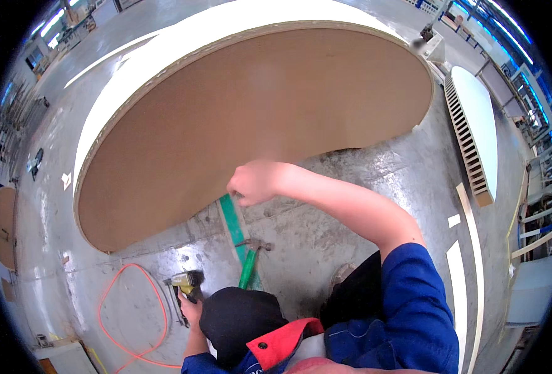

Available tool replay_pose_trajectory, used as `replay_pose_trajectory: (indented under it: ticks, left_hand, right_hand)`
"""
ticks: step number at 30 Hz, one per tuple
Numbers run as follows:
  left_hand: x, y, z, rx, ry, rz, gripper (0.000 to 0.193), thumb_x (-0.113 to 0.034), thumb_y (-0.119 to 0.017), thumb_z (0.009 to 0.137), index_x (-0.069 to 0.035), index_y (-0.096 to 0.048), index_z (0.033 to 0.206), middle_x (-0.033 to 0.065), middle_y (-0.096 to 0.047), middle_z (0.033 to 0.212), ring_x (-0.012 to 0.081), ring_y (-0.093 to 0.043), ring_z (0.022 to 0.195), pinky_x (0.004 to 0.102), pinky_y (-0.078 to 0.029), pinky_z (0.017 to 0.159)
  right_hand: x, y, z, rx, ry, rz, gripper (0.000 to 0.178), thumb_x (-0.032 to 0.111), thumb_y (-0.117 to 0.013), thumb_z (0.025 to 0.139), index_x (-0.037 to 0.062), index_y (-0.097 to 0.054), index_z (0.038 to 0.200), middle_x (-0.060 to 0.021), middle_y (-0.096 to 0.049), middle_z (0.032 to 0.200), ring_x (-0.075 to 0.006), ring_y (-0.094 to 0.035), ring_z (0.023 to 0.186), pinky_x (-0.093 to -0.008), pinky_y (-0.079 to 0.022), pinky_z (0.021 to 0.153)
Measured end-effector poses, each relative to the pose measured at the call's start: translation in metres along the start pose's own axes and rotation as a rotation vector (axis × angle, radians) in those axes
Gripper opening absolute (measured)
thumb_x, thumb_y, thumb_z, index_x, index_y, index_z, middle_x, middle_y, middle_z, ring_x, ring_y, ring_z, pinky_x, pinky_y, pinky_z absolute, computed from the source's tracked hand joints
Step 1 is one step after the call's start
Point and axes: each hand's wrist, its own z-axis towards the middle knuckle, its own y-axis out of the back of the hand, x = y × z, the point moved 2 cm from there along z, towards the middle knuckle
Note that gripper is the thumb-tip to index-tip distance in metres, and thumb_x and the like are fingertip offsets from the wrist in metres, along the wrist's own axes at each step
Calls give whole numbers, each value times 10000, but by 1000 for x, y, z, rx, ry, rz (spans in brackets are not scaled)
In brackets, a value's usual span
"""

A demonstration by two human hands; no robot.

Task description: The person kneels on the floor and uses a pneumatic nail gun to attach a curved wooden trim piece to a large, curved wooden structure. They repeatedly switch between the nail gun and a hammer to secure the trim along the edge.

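My left hand (192, 310) is wrapped round the grip of a yellow and black air nail gun (187, 282), low at the left. My right hand (251, 184) is held out at the near edge of a large curved brown board panel (257, 93). Its fingers are curled closed; whether they grip the edge or a small piece is hidden. A claw hammer (248, 267) with a green handle lies between my arms, close to my knee.
An orange air hose (163, 299) loops over the grey floor at the left. On the right stands a curved white-topped piece with slatted sides (472, 134). Long pale strips (469, 230) lie nearby. A green floor stripe (231, 218) runs under the panel's near edge.
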Motion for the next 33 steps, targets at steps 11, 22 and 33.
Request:
replay_pose_trajectory:
  ticks: [11, 22, 33]
  left_hand:
    - [-307, 308, -103, 333, -650, -564, 224, -131, -662, 883, -6, -525, 1009, 26, -580, 681, 106, -563, 539, 259, -457, 495]
    - [-548, 431, -191, 429, -853, -643, 279, -317, -569, 979, -88, -541, 821, -45, -526, 593, 32, -509, 429, 153, -421, 405]
    - [-582, 417, -183, 458, -853, -546, 363, -284, -572, 984, 40, -580, 1149, -56, -522, 640, 21, -523, 461, 167, -453, 407]
  right_hand:
    - [44, 15, 11, 218, 126, 806, 783, 741, -492, 881, -21, -642, 980, -118, -660, 893, -171, -636, 831, -320, -526, 746]
    - [124, 160, -29, -666, 745, 2294, 494, 580, -579, 926, 90, -510, 911, -40, -605, 818, -154, -636, 700, -314, -576, 646]
    - [99, 160, -35, -662, 692, 2367, 473, 554, -536, 963, 81, -537, 956, -29, -600, 766, -150, -611, 672, -347, -562, 640]
